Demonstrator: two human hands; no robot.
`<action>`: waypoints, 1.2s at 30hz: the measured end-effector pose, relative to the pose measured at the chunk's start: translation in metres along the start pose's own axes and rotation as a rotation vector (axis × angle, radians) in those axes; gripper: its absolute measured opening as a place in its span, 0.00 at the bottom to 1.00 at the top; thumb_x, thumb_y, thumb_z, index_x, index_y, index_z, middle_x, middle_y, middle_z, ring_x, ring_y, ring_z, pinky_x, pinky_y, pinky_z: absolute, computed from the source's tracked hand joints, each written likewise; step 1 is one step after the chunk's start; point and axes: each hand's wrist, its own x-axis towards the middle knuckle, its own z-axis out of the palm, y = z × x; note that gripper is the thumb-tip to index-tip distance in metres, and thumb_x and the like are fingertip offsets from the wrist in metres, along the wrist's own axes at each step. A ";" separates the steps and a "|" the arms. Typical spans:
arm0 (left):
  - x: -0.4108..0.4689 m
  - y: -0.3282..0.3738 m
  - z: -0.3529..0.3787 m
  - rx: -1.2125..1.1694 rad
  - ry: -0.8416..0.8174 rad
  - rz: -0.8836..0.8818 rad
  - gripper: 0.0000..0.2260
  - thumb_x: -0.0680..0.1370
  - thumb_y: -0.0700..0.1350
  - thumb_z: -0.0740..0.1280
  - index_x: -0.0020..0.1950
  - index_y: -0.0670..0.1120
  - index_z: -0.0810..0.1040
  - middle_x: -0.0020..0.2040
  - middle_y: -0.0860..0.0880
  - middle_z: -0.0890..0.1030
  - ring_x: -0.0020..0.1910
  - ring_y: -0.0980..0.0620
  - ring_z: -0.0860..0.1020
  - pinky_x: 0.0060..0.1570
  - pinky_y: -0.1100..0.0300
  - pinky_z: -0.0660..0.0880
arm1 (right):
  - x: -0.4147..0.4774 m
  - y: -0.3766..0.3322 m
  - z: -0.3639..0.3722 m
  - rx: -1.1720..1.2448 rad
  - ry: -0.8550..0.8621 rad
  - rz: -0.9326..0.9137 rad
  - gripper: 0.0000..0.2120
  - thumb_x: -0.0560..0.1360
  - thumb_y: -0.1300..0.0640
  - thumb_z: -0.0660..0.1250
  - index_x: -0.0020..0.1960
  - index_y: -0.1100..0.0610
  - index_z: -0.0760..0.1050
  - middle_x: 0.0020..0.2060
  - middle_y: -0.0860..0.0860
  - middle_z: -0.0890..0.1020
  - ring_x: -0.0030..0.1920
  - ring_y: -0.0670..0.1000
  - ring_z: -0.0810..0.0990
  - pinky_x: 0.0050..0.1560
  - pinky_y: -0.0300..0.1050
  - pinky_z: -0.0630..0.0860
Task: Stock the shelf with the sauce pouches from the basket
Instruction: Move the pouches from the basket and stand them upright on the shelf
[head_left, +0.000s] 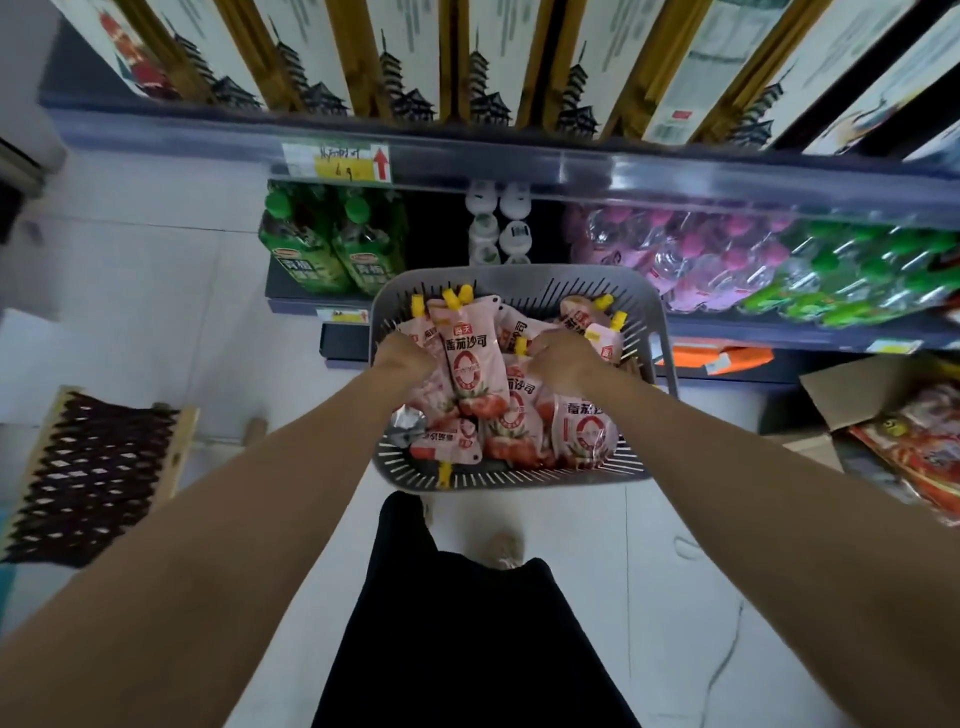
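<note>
Head view: the grey basket (519, 475) stands on the floor against the shelf (727, 332). It holds many sauce pouches (582, 431), piled from near edge to far edge. The left hand (402, 358) is closed on an upright pouch (470, 358) near the far left corner. The right hand (563, 358) rests among pouches near the centre; its grip cannot be determined. No pouch is visible on the shelf, so stocking appears barely begun.

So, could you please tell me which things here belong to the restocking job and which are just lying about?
Job: sauce pouches, grey basket, left hand, right hand, shelf.

Lying about: green bottles, white bottles, cardboard box, woven mat.
</note>
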 end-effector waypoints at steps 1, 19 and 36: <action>0.008 -0.002 0.003 -0.023 0.037 -0.005 0.13 0.74 0.37 0.67 0.57 0.38 0.73 0.57 0.36 0.78 0.55 0.38 0.78 0.48 0.53 0.75 | 0.006 -0.006 0.005 0.015 -0.001 -0.017 0.19 0.79 0.52 0.60 0.60 0.66 0.72 0.58 0.59 0.77 0.64 0.58 0.73 0.59 0.45 0.71; 0.047 -0.010 0.005 -0.365 -0.101 -0.035 0.09 0.77 0.38 0.61 0.37 0.42 0.74 0.37 0.44 0.78 0.34 0.49 0.75 0.33 0.61 0.73 | 0.072 -0.030 0.049 0.227 0.141 0.096 0.17 0.78 0.55 0.63 0.60 0.67 0.73 0.59 0.61 0.77 0.60 0.59 0.76 0.53 0.45 0.73; 0.065 0.014 0.042 0.091 -0.359 0.142 0.27 0.70 0.40 0.73 0.67 0.42 0.69 0.62 0.43 0.77 0.60 0.44 0.76 0.62 0.48 0.73 | 0.041 0.023 0.026 0.397 0.422 0.216 0.11 0.77 0.61 0.62 0.45 0.68 0.79 0.45 0.64 0.82 0.48 0.63 0.80 0.40 0.46 0.71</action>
